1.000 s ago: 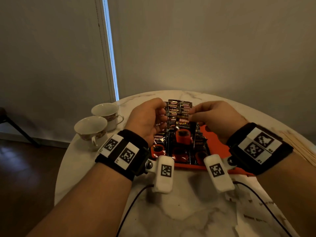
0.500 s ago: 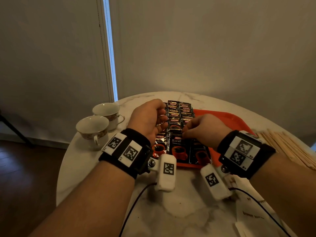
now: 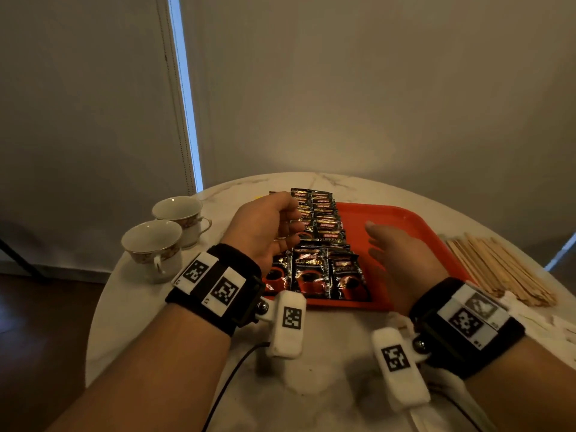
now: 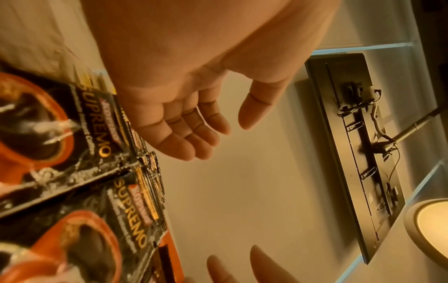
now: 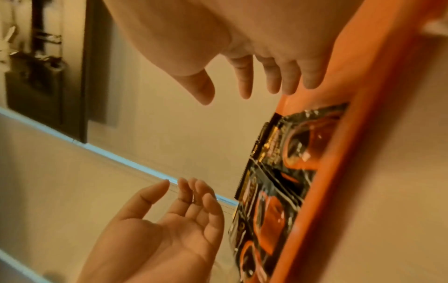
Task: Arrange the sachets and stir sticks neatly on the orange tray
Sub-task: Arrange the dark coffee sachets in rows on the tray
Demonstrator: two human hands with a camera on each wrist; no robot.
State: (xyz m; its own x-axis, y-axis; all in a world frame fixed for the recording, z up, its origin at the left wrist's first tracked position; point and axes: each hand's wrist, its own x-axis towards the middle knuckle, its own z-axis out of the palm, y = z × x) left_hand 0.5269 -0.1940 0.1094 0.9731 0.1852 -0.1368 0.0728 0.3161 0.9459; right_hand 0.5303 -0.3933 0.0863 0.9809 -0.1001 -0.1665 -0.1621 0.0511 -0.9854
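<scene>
Black coffee sachets (image 3: 314, 269) lie in overlapping rows on the left half of the orange tray (image 3: 402, 226); they also show in the left wrist view (image 4: 80, 157) and the right wrist view (image 5: 281, 168). My left hand (image 3: 274, 226) hovers over the left side of the rows, fingers loosely curled and holding nothing (image 4: 194, 122). My right hand (image 3: 392, 254) hangs above the bare right part of the tray, fingers straight and empty (image 5: 261, 78). A pile of wooden stir sticks (image 3: 495, 269) lies on the table right of the tray.
Two white teacups (image 3: 156, 244) stand on the round marble table (image 3: 311, 378) to the left of the tray. White papers (image 3: 548, 325) lie at the table's near right. A wall stands close behind the table.
Both hands have let go of the sachets. My right hand has moved right off the rows and opened. The near row now lies flat on the tray.
</scene>
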